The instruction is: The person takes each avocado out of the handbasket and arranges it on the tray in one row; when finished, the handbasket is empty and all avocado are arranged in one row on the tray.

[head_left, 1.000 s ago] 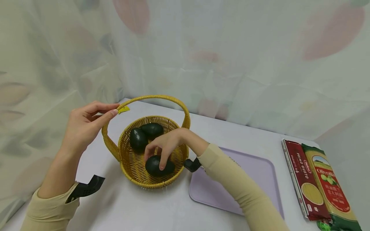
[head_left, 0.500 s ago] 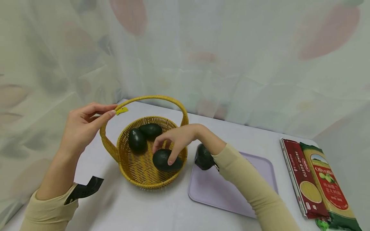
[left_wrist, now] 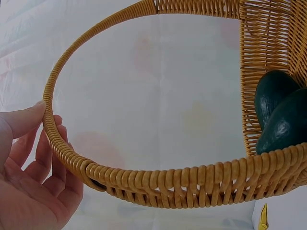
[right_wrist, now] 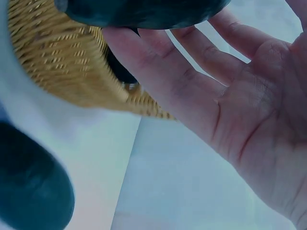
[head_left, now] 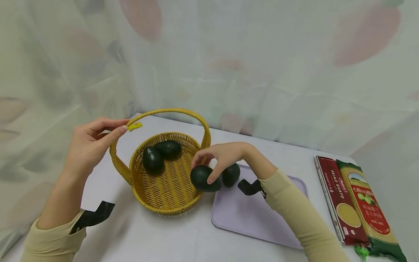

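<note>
Here, the right hand point(head_left: 226, 156) pinches a dark avocado point(head_left: 204, 178) in its fingertips, holding it over the right rim of a wicker basket point(head_left: 163, 198), beside a second avocado point(head_left: 231, 174) on a lilac tray point(head_left: 258, 218). The left hand point(head_left: 90, 143) pinches the basket's handle point(head_left: 170, 111) between thumb and fingers. Two more avocados point(head_left: 160, 154) lie inside the basket. Pasta packets point(head_left: 356, 203) lie well to the right.

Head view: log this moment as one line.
left hand: holds basket handle | right hand: fingers grip avocado above basket rim | tray: one avocado | basket: two avocados
</note>
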`<state>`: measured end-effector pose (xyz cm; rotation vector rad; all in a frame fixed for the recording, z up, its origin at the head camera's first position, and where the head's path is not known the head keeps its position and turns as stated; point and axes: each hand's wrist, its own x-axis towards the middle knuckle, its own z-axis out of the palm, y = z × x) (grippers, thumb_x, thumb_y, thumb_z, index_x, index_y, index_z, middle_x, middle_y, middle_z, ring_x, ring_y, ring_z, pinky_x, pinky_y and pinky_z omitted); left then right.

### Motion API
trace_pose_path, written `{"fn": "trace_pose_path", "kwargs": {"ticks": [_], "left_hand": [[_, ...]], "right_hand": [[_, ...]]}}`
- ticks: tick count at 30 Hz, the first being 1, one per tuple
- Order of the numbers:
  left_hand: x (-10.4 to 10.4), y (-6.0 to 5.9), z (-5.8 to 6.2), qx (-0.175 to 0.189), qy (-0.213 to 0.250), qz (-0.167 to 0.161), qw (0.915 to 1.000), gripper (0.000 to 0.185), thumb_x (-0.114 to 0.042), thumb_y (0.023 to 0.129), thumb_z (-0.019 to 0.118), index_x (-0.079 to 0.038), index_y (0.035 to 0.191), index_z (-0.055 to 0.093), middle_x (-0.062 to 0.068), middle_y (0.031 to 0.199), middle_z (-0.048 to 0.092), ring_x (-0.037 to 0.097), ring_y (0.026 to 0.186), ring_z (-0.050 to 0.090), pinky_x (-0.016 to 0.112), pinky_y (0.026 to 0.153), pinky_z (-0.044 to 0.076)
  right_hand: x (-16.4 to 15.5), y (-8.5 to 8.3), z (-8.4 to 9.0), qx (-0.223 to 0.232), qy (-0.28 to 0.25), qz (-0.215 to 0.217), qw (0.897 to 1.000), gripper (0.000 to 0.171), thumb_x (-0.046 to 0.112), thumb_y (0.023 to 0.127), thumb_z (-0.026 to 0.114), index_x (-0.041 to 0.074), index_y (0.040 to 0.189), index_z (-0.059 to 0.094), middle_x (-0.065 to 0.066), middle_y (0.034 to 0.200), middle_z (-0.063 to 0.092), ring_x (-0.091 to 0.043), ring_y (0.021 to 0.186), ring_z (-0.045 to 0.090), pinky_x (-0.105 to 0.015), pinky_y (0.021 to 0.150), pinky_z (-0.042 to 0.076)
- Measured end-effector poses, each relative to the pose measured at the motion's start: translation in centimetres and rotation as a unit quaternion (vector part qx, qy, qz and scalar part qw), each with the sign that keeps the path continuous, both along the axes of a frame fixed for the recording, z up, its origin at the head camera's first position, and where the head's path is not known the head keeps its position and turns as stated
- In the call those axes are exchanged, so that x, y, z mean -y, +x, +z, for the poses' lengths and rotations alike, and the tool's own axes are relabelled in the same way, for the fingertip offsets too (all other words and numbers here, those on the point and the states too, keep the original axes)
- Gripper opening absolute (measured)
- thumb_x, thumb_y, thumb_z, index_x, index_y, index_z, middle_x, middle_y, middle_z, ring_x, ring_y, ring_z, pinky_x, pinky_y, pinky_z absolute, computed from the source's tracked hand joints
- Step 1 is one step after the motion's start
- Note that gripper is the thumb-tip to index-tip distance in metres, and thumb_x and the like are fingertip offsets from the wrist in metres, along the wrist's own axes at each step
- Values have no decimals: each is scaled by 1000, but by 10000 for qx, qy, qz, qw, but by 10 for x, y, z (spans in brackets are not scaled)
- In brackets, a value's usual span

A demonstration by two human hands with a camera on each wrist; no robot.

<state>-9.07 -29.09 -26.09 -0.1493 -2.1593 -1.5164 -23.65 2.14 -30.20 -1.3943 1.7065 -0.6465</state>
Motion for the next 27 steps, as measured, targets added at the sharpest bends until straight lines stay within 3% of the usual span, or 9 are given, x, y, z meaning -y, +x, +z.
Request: {"fn": "trace_pose_path", "kwargs": {"ticks": [8, 15, 21, 27], "left_hand": [[3, 0, 0, 88, 24, 35, 10000, 20, 3, 88, 68, -4, 106, 75, -1, 105, 72, 7, 87, 66, 13, 71, 50], [7, 2, -2, 145, 308, -1, 9994, 20, 3, 88, 68, -4, 106, 75, 0, 105, 73, 9, 89, 66, 13, 72, 50], [7, 3, -1, 72, 555, -75, 9984, 19, 4, 87, 68, -3, 104, 75, 0, 104, 73, 9, 89, 66, 13, 72, 50], [6, 2, -1, 35, 571, -80, 9983, 19, 8, 87, 66, 2, 105, 73, -3, 102, 74, 6, 86, 66, 12, 70, 50]], "right_hand": [[-35, -4, -8, 159, 29, -551, 9983, 53, 25, 81, 80, 23, 128, 56, 7, 128, 56, -16, 114, 55, -37, 96, 46], [-64, -4, -17, 385, -16, -1106, 9931, 51, 24, 81, 80, 24, 126, 57, 5, 127, 57, -21, 117, 54, -42, 100, 41], [-91, -2, -32, 675, -267, -1723, 9824, 51, 21, 82, 80, 23, 127, 57, 2, 131, 55, -25, 121, 51, -52, 107, 30], [-116, 4, -51, 843, -649, -2387, 9652, 51, 18, 84, 76, 20, 131, 56, -3, 135, 52, -26, 119, 54, -51, 100, 37]]}}
